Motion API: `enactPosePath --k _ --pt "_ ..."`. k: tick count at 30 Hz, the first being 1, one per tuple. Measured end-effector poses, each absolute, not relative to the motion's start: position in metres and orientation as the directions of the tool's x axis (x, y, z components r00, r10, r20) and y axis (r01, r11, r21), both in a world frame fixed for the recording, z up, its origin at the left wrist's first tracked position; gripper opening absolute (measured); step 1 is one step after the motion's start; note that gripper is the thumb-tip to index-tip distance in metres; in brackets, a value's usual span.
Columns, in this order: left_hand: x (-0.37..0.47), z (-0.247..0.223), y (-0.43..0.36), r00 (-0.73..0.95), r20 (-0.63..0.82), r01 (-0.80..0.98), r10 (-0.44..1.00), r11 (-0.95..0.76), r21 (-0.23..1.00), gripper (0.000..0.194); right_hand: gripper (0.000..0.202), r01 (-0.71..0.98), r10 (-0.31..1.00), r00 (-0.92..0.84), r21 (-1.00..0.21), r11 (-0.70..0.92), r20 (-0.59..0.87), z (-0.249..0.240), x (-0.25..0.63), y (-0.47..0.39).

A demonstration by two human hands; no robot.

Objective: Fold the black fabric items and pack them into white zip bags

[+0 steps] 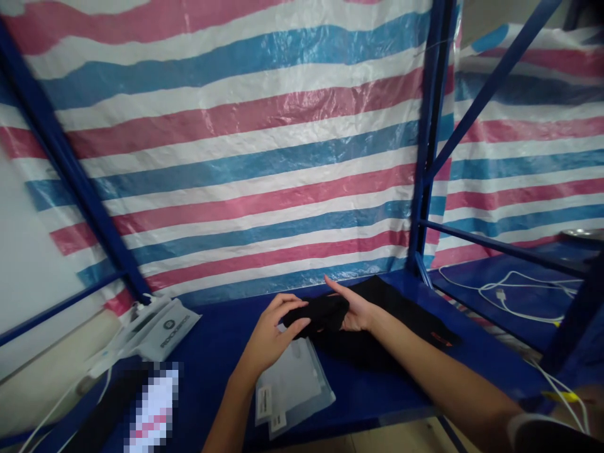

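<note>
A bunched piece of black fabric (325, 313) is between my two hands, just above the blue shelf. My left hand (274, 333) pinches its left end between thumb and fingers. My right hand (353, 308) grips the right end, its thumb raised and the other fingers partly hidden behind the cloth. Under and behind my right forearm lies a larger black cloth (406, 308) with a small orange mark near its right end. Below my hands, clear zip bags (299, 384) with white labels lie flat. Whether the held fabric joins the larger cloth, I cannot tell.
Blue metal posts (425, 138) frame the blue shelf (212, 352). A striped plastic sheet (245, 157) hangs behind it. At left sits a grey printed pouch (172, 327) beside a white power strip (113, 343). White cables (504, 296) lie on the right-hand shelf.
</note>
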State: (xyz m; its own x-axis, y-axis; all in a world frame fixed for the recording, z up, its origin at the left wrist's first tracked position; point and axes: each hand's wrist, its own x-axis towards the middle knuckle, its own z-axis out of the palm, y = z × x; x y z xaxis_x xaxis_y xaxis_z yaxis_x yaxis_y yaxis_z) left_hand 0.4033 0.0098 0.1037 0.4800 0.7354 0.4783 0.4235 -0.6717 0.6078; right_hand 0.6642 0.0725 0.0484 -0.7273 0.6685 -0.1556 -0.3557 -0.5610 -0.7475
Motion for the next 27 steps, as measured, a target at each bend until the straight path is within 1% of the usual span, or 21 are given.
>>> enactPosePath --k 2,3,4,6,7,8,9,10,11,12,13,16,18,20,21,22,23,24,25,26,27 --pt "0.406 0.103 0.017 0.51 0.436 0.39 0.741 -0.651 0.651 0.033 0.073 -0.384 0.659 -0.736 -0.708 -0.593 -0.153 0.049 0.67 0.075" --pt "0.408 0.101 0.022 0.494 0.424 0.385 0.759 -0.628 0.677 0.032 0.074 -0.396 0.664 -0.73 -0.691 -0.605 -0.163 0.048 0.672 0.076" --pt "0.41 0.098 0.028 0.452 0.42 0.379 0.787 -0.596 0.708 0.032 0.076 -0.403 0.672 -0.719 -0.681 -0.611 -0.177 0.048 0.673 0.077" --pt "0.416 0.09 0.044 0.298 0.417 0.324 0.859 -0.502 0.802 0.032 0.08 -0.452 0.713 -0.681 -0.669 -0.591 -0.169 0.046 0.674 0.081" --pt "0.42 0.086 0.053 0.205 0.387 0.249 0.899 -0.43 0.868 0.032 0.081 -0.494 0.744 -0.653 -0.666 -0.559 -0.14 0.045 0.674 0.082" --pt "0.423 0.081 0.06 0.116 0.324 0.113 0.939 -0.337 0.935 0.03 0.081 -0.533 0.774 -0.625 -0.667 -0.52 -0.104 0.043 0.674 0.084" --pt "0.425 0.077 0.068 0.044 0.236 -0.065 0.971 -0.233 0.97 0.028 0.079 -0.566 0.797 -0.6 -0.669 -0.482 -0.066 0.042 0.674 0.085" --pt "0.427 0.074 0.073 -0.003 0.139 -0.251 0.99 -0.135 0.959 0.023 0.076 -0.588 0.813 -0.582 -0.675 -0.446 -0.031 0.04 0.674 0.086" --pt "0.429 0.071 0.077 -0.027 0.056 -0.41 0.998 -0.062 0.91 0.018 0.072 -0.598 0.823 -0.568 -0.688 -0.411 0.002 0.039 0.674 0.086" --pt "0.43 0.069 0.08 -0.038 -0.004 -0.526 0.999 -0.016 0.85 0.013 0.067 -0.601 0.831 -0.555 -0.707 -0.372 0.035 0.037 0.674 0.085" --pt "0.43 0.068 0.081 -0.046 -0.04 -0.599 0.998 0.004 0.801 0.013 0.062 -0.604 0.837 -0.542 -0.724 -0.331 0.07 0.036 0.674 0.084" --pt "0.428 0.069 0.076 -0.057 -0.092 -0.681 0.994 0.028 0.732 0.029 0.055 -0.588 0.833 -0.536 -0.767 -0.256 0.133 0.033 0.671 0.082" --pt "0.427 0.07 0.067 -0.059 -0.122 -0.723 0.991 0.042 0.689 0.036 0.058 -0.538 0.83 -0.548 -0.804 -0.254 0.104 0.034 0.671 0.08" --pt "0.425 0.068 0.056 -0.046 -0.138 -0.771 0.989 0.052 0.635 0.038 0.059 -0.5 0.858 -0.511 -0.833 -0.239 0.06 0.039 0.679 0.077" --pt "0.424 0.066 0.05 -0.02 -0.152 -0.779 0.988 0.08 0.622 0.037 0.059 -0.491 0.881 -0.471 -0.844 -0.217 0.048 0.042 0.687 0.076" --pt "0.423 0.062 0.044 0.016 -0.169 -0.764 0.986 0.121 0.634 0.032 0.059 -0.483 0.906 -0.422 -0.855 -0.186 0.042 0.045 0.699 0.074" --pt "0.42 0.057 0.038 0.057 -0.184 -0.716 0.981 0.169 0.678 0.027 0.06 -0.463 0.926 -0.375 -0.874 -0.146 0.044 0.048 0.714 0.071" --pt "0.416 0.053 0.033 0.094 -0.19 -0.626 0.977 0.206 0.752 0.022 0.06 -0.423 0.941 -0.333 -0.901 -0.098 0.054 0.05 0.731 0.068" --pt "0.411 0.048 0.03 0.105 -0.178 -0.494 0.978 0.207 0.845 0.021 0.061 -0.35 0.957 -0.283 -0.936 -0.048 0.057 0.051 0.75 0.065" --pt "0.405 0.044 0.026 0.083 -0.131 -0.33 0.988 0.151 0.932 0.024 0.061 -0.248 0.972 -0.223 -0.969 0.009 0.067 0.05 0.77 0.062" --pt "0.398 0.042 0.024 0.035 -0.039 -0.148 0.999 0.043 0.988 0.03 0.057 -0.121 0.984 -0.141 -0.989 0.087 0.104 0.048 0.789 0.057"
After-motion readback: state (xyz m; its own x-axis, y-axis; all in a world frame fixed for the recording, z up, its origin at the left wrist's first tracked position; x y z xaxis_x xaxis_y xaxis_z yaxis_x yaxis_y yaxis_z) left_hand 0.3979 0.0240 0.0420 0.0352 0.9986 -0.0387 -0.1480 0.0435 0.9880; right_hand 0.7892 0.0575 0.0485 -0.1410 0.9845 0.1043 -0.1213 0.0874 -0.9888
